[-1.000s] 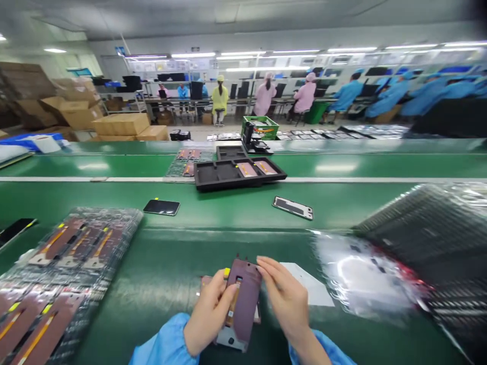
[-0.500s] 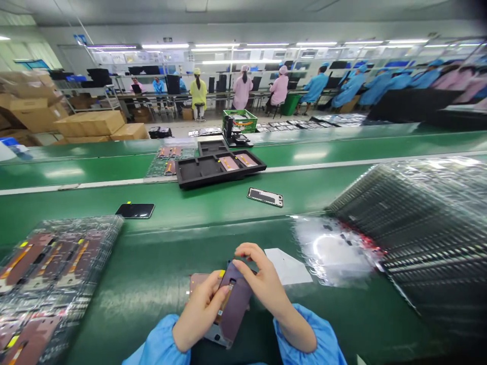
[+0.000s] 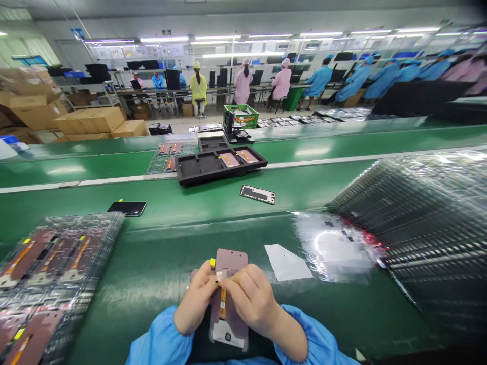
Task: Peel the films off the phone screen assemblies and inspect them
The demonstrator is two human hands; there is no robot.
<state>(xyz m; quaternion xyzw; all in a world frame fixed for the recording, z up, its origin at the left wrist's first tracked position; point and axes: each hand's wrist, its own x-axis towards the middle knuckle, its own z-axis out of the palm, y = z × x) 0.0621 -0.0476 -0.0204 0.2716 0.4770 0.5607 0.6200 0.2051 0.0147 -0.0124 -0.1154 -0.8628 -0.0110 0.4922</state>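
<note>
A pinkish-brown phone screen panel with an orange flex cable and a yellow tab stands lengthwise in front of me, its back facing up. My left hand grips its left edge, thumb on the panel. My right hand is closed in a pinch over the panel's middle, beside the left fingertips; a small, pale, clear piece shows at the fingertips, its outline hard to make out. Another panel is partly visible beneath the left hand. A white paper sheet lies right of the hands.
Clear trays of panels are at left, tall stacked trays at right, with plastic film beside them. Farther off lie a black phone, a phone frame and a black tray. People sit beyond the belt.
The panel has turned from tilted to nearly upright in view. My right hand has moved from its top corner down to its middle, fingers now bunched. The belt items at left and centre have shifted left.
</note>
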